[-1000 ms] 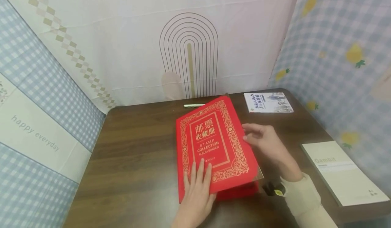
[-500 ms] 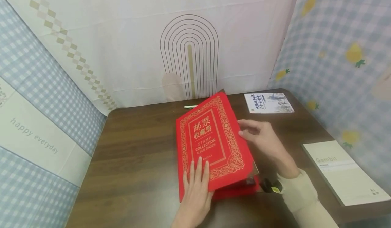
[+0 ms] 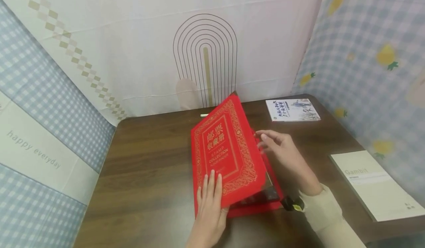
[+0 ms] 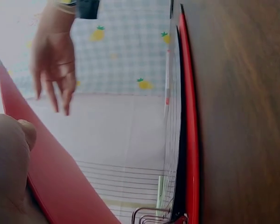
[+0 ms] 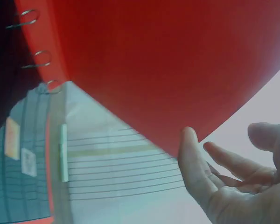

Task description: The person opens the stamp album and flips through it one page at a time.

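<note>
A red stamp collection album binder (image 3: 217, 130) lies on the table with its front cover lifted at a slant. My left hand (image 3: 208, 214) holds the cover near its lower edge, fingers on the outside, thumb (image 4: 29, 133) on the inner side in the left wrist view. To the right of the cover is my right hand (image 3: 287, 155), its fingers loosely bent and holding nothing. In the right wrist view its fingertips are close to the cover's corner, seemingly apart from it. Metal rings (image 5: 50, 57) and dark pages (image 5: 4, 70) show inside the binder.
A white booklet (image 3: 293, 110) lies at the table's back right. A cream "Gambit" notebook (image 3: 378, 189) is at the right edge. A pale green pen-like stick (image 3: 204, 115) lies behind the binder, partly hidden. Patterned cloth (image 3: 142, 56) hangs around the brown table (image 3: 146, 174).
The front cover has risen further and tilted left, uncovering the binder's inside at the right. My left hand has shifted slightly left with it; my right hand has come off the cover's edge.
</note>
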{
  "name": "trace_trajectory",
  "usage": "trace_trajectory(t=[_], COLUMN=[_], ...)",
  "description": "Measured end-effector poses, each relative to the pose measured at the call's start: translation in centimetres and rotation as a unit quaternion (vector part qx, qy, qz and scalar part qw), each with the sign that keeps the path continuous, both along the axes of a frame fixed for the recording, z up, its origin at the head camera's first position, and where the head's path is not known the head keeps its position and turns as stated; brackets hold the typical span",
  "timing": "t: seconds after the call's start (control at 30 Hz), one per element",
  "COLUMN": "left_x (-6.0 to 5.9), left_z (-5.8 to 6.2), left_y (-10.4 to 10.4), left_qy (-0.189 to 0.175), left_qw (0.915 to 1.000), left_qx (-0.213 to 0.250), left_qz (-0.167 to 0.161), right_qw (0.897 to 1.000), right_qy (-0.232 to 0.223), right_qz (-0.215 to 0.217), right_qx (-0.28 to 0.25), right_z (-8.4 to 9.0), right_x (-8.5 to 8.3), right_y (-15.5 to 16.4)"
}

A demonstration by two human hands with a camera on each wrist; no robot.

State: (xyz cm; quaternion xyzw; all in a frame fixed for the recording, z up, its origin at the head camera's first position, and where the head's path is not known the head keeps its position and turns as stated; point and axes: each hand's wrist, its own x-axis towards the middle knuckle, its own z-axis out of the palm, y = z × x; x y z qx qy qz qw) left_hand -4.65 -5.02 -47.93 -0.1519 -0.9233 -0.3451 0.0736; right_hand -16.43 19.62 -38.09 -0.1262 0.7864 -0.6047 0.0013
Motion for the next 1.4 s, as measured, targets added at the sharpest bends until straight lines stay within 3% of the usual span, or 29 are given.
trace_trajectory(t=[0.1,0.27,0.47,0.57,0.7,1.0,1.17,1.4], left_x=[0.0,0.2,0.1,0.2,0.3,0.5,0.6,0.9], left_z=[0.0,0.1,-0.1,-0.2,-0.2,-0.5,-0.6,-1.1], left_y=[-0.3,-0.7,-1.0,-1.2,-1.5,-2.3,-2.6,-3.1], left_qy=[0.022,0.019,0.041,0.054,0.038,0.039,0.045,0.086], left_qw=[0.9994,0.9986,0.9967,0.9949,0.9919,0.9840,0.9797,0.9714], left_qx=[0.024,0.044,0.063,0.077,0.109,0.167,0.190,0.212], left_qz=[0.011,0.022,0.030,0.038,0.052,0.048,0.046,0.062], right_qw=[0.999,0.994,0.992,0.985,0.973,0.959,0.949,0.943], right_qy=[-0.028,-0.060,-0.030,-0.022,-0.029,0.024,0.011,-0.010], right_qz=[0.015,0.031,0.028,0.022,0.021,0.055,0.069,0.081], right_qx=[0.032,0.090,0.121,0.169,0.226,0.277,0.307,0.321], right_z=[-0.9,-2.6,-4.1,-4.8,-5.6,-7.4,-8.1,-8.4], right_x=[-0.5,-1.2,-1.9,-2.3,-2.5,-3.1,-3.5,-3.7], right_y=[0.2,0.6,0.7,0.8,0.8,0.7,0.7,0.7])
